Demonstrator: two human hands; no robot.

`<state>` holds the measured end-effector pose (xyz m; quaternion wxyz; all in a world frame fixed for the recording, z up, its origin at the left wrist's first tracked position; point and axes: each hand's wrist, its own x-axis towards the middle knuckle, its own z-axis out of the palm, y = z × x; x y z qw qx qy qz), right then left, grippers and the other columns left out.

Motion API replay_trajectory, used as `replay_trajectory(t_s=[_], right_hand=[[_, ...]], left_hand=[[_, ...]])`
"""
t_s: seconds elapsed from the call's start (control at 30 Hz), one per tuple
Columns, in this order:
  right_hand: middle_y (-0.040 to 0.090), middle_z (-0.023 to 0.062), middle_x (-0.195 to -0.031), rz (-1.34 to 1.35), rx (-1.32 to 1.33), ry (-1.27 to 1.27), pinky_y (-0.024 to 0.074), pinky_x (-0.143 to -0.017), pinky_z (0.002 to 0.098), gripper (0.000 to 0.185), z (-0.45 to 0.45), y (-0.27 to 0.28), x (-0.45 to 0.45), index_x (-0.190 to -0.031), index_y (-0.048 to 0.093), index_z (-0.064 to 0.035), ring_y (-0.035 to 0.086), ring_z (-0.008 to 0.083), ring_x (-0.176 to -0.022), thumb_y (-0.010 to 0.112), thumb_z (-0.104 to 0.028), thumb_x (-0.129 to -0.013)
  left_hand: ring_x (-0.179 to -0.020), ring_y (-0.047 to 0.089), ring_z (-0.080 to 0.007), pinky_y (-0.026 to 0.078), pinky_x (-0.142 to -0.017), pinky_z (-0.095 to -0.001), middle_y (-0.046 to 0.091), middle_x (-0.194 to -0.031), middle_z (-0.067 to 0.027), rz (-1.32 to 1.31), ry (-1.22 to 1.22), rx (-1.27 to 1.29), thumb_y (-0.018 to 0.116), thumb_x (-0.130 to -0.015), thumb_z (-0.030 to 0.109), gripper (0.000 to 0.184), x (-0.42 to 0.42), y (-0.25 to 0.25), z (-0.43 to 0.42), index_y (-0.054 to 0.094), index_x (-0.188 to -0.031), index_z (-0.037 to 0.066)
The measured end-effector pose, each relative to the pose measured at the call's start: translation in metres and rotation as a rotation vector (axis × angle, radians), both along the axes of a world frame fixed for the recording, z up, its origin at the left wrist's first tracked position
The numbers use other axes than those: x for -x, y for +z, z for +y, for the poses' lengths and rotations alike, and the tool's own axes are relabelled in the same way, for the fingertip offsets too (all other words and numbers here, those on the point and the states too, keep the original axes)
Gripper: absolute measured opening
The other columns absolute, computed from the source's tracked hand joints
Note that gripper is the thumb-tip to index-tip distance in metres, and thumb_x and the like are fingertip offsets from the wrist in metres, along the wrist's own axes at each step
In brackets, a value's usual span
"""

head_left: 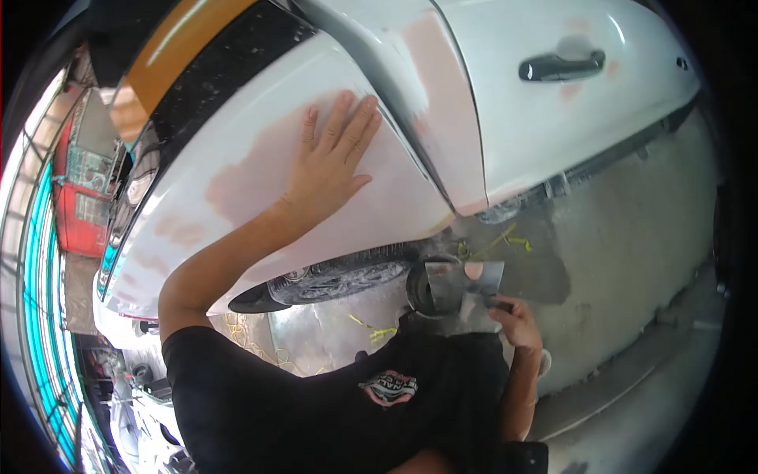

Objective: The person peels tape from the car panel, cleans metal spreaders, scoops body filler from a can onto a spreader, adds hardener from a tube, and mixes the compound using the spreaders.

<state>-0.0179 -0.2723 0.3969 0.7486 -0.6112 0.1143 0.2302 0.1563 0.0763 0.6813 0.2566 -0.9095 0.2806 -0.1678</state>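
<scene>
My left hand (328, 162) lies flat on the white car fender (395, 174), palm down with fingers stretched out. It rests over a dull pink filler patch (253, 174) on the panel. My right hand (515, 322), low in front of my body, is closed around the dark handle of a broad metal putty knife (491, 278). A small pink dab of putty (474, 271) sits on its flat grey blade. Part of the grip is hidden by the fingers. Behind the blade is a dark round object (418, 288), partly covered.
To the right is a white car door (545, 134) with a dark handle (560, 67). A tyre (339, 280) shows below the fender. Yellow cord (505, 237) lies on the grey floor (632, 261). A red vehicle (79, 213) stands at left.
</scene>
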Motion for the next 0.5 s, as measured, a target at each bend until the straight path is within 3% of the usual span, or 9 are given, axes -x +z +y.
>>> replay_trajectory(t_s=[0.2, 0.33, 0.43, 0.5], right_hand=[[0.066, -0.0048, -0.088, -0.025, -0.174, 0.008, 0.0412, -0.071, 0.0224, 0.018, -0.001, 0.032, 0.002, -0.103, 0.072, 0.0013, 0.054, 0.0043, -0.079, 0.070, -0.002, -0.086], [0.063, -0.0065, -0.087, -0.065, -0.200, 0.052, 0.0404, -0.071, 0.0207, 0.025, -0.006, 0.032, 0.011, -0.111, 0.071, 0.0017, 0.052, 0.0030, -0.080, 0.070, -0.005, -0.088], [0.063, -0.0069, -0.087, -0.078, -0.230, -0.012, 0.0403, -0.071, 0.0205, 0.023, -0.001, 0.049, 0.019, -0.111, 0.071, 0.0015, 0.052, 0.0025, -0.080, 0.068, -0.003, -0.088], [0.064, -0.0067, -0.088, -0.041, -0.201, -0.024, 0.0409, -0.072, 0.0208, 0.021, -0.010, 0.031, 0.028, -0.110, 0.071, 0.0012, 0.052, 0.0028, -0.081, 0.067, -0.003, -0.089]], left_hand=[[-0.154, 0.016, -0.0289, 0.021, -0.121, -0.0531, 0.022, -0.165, -0.0110, 0.181, -0.079, -0.134, 0.078, -0.075, 0.044, 0.098, 0.002, -0.040, -0.001, 0.034, -0.154, 0.004], [-0.153, 0.018, -0.0292, 0.021, -0.121, -0.0497, 0.024, -0.163, -0.0142, 0.189, -0.144, -0.218, 0.079, -0.074, 0.041, 0.100, 0.004, -0.087, -0.005, 0.033, -0.152, -0.003], [-0.153, 0.018, -0.0294, 0.020, -0.122, -0.0487, 0.025, -0.162, -0.0173, 0.156, -0.197, -0.285, 0.079, -0.074, 0.039, 0.101, 0.006, -0.120, -0.010, 0.033, -0.150, -0.007], [-0.153, 0.018, -0.0296, 0.018, -0.123, -0.0479, 0.025, -0.162, -0.0191, 0.170, -0.215, -0.288, 0.079, -0.074, 0.040, 0.101, 0.006, -0.140, -0.014, 0.032, -0.150, -0.009]])
